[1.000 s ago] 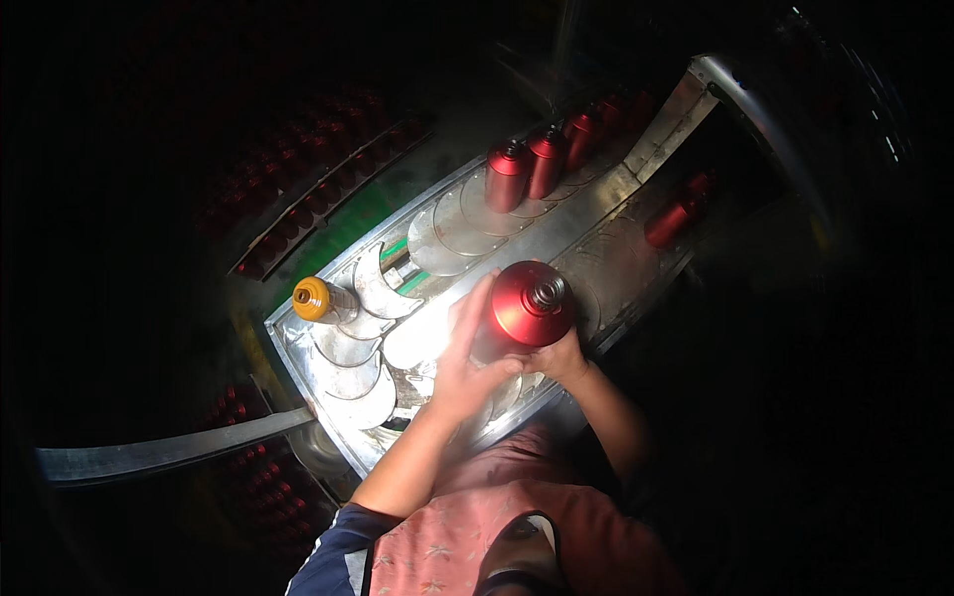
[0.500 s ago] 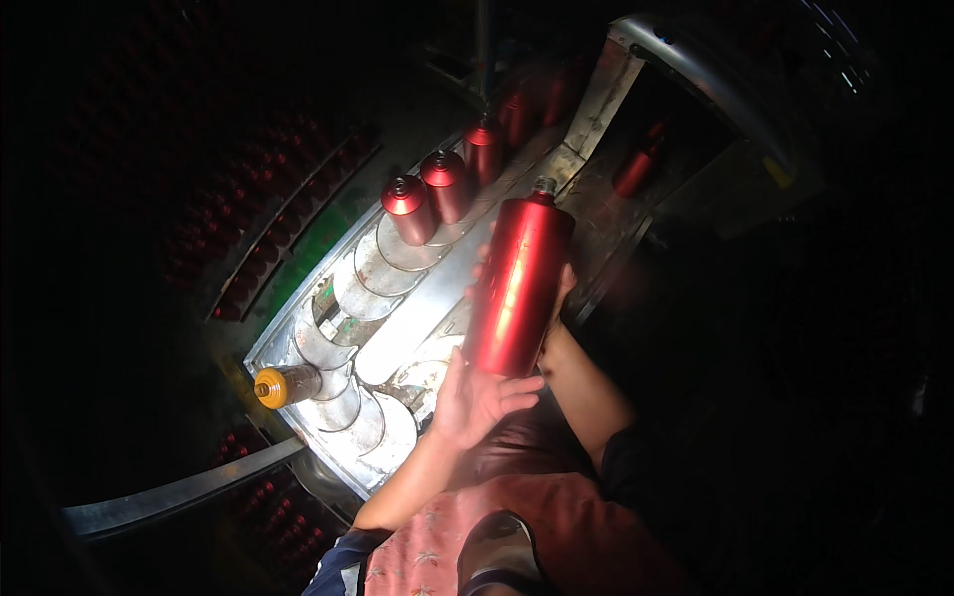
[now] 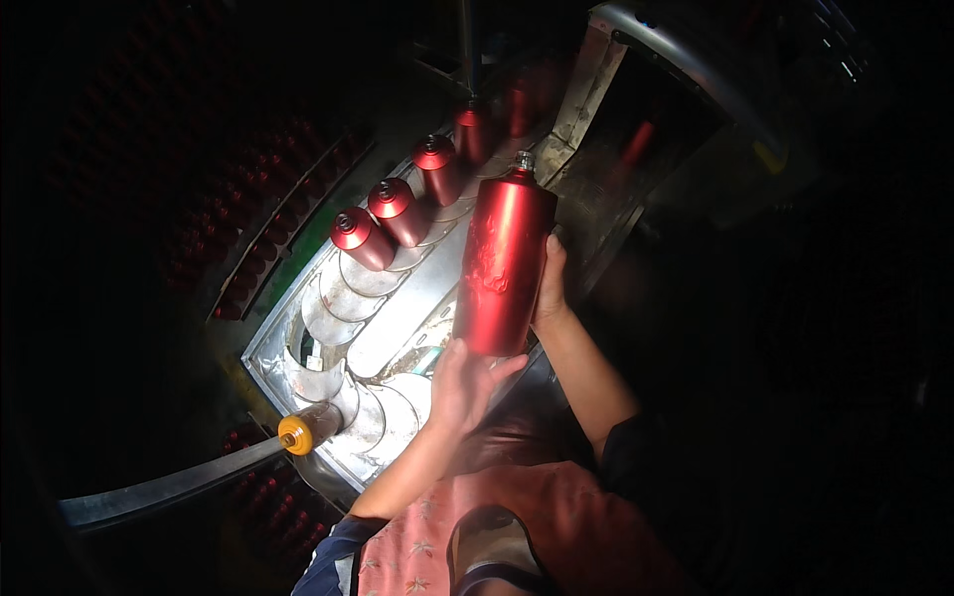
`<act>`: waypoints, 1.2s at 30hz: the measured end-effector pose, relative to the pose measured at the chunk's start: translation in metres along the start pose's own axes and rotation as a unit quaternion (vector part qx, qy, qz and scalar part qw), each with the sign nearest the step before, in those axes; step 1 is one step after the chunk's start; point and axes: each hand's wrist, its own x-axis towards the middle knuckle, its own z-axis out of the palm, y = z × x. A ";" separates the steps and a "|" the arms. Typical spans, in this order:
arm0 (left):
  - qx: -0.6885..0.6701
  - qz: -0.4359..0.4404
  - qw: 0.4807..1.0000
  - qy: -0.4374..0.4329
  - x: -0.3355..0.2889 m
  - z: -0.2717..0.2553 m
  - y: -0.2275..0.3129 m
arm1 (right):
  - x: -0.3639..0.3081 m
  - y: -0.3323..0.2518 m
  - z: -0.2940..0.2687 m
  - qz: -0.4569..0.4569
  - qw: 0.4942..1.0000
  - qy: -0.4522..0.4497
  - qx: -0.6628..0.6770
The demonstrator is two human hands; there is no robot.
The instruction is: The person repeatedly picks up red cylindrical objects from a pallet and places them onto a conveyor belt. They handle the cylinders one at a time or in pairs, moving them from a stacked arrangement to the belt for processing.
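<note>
A glossy red bottle (image 3: 505, 263) with a bare, clear threaded neck is tilted slightly in front of me, a raised pattern showing on its side. My right hand (image 3: 553, 288) grips its right side; the thumb shows, while the other fingers are hidden behind it. At the bottle's base is my left hand (image 3: 465, 382), thumb at the lower left edge and fingers beneath the bottom. Beyond the bottle runs a conveyor of overlapping crescent metal plates (image 3: 333, 298). Several red bottles stand on it, the closest being a red bottle (image 3: 364, 240).
A yellow-topped bottle (image 3: 310, 429) stands at the conveyor's left end, by a curved metal rail (image 3: 169, 489). Racks of red bottles (image 3: 224, 223) fill the dark left side. A metal housing (image 3: 686, 55) arches at the far right, with a blurred red bottle (image 3: 638, 144) inside.
The conveyor's red bottles have moved left and nearer; the yellow-topped bottle has moved round the end. The held bottle has turned, showing its raised pattern, and my left hand has closed in on its base.
</note>
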 end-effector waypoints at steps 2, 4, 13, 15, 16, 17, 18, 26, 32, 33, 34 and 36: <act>-0.004 0.003 1.000 0.004 0.001 0.006 0.001 | -0.001 -0.007 0.007 -0.004 1.000 0.009 -0.017; -0.003 0.008 1.000 0.013 0.002 0.012 0.001 | -0.002 -0.010 0.007 -0.004 1.000 0.004 -0.015; 0.168 0.136 0.974 0.074 0.021 0.028 -0.003 | 0.001 -0.025 -0.003 -0.009 0.999 0.047 0.000; 0.186 0.163 0.965 0.089 0.024 0.024 -0.005 | 0.002 -0.036 -0.004 -0.032 0.998 0.025 -0.039; 0.181 0.166 0.966 0.078 0.027 0.024 -0.005 | 0.004 -0.041 -0.005 -0.044 0.997 0.015 -0.058; 0.176 0.168 0.968 0.068 0.029 0.024 -0.008 | 0.004 -0.046 -0.009 -0.043 0.998 -0.001 -0.044; 0.170 0.171 0.969 0.058 0.031 0.024 -0.010 | 0.005 -0.049 -0.012 -0.043 0.998 -0.017 -0.031; 0.156 0.064 0.986 -0.010 0.055 0.004 -0.013 | -0.007 -0.080 0.004 -0.169 0.948 -0.097 -0.253; 0.149 0.044 0.987 -0.051 0.071 0.029 -0.001 | -0.006 -0.108 0.012 -0.300 0.837 -0.117 -0.443; 0.149 0.045 0.987 -0.049 0.073 0.031 -0.002 | -0.004 -0.110 0.009 -0.323 0.811 -0.120 -0.472; 0.149 0.046 0.987 -0.046 0.074 0.032 -0.005 | -0.003 -0.114 0.008 -0.328 0.804 -0.121 -0.482; 0.153 0.048 0.986 -0.040 0.078 0.035 -0.007 | -0.001 -0.116 0.003 -0.337 0.788 -0.124 -0.500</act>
